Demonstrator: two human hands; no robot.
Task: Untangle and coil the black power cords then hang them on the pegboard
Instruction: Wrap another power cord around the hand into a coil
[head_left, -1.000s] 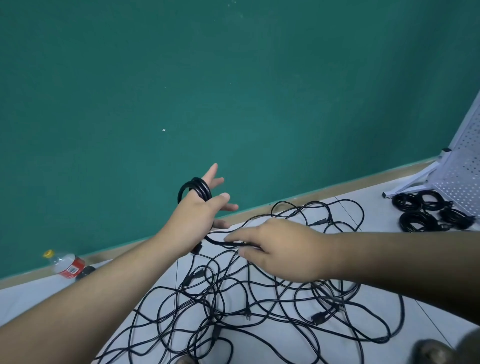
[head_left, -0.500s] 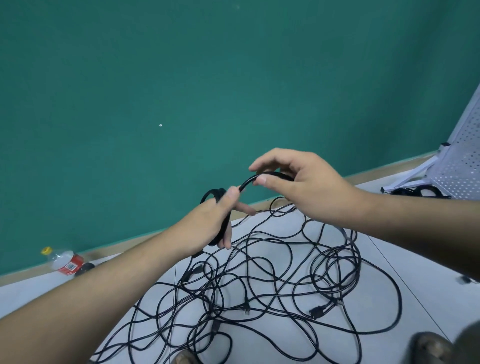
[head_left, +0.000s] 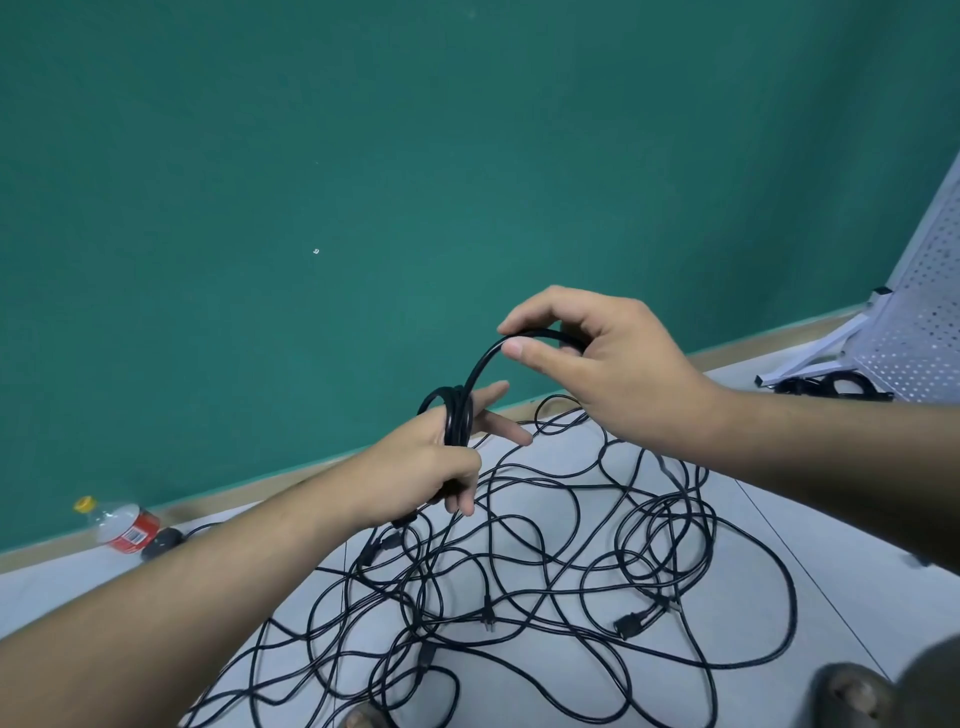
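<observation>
My left hand (head_left: 434, 465) holds a small coil of black power cord (head_left: 453, 413) looped around it, thumb pressed against the loops and two fingers stretched forward. From the coil a free length of the same cord (head_left: 480, 364) arches up to my right hand (head_left: 597, 364), which pinches it between thumb and fingers just above and right of the left hand. Below both hands a large tangle of black cords (head_left: 545, 561) with several plugs is spread over the white floor. A white pegboard (head_left: 919, 317) leans at the far right.
Coiled black cords (head_left: 831, 387) lie on the floor at the pegboard's foot. A plastic bottle with a red label (head_left: 122, 525) lies by the green wall at the left. Dark shoe tips (head_left: 852, 693) show at the bottom edge.
My right hand rose from the floor tangle with the cord and carried it up over the left hand, adding to the coil. The left hand tilted and its thumb came down on the loops.
</observation>
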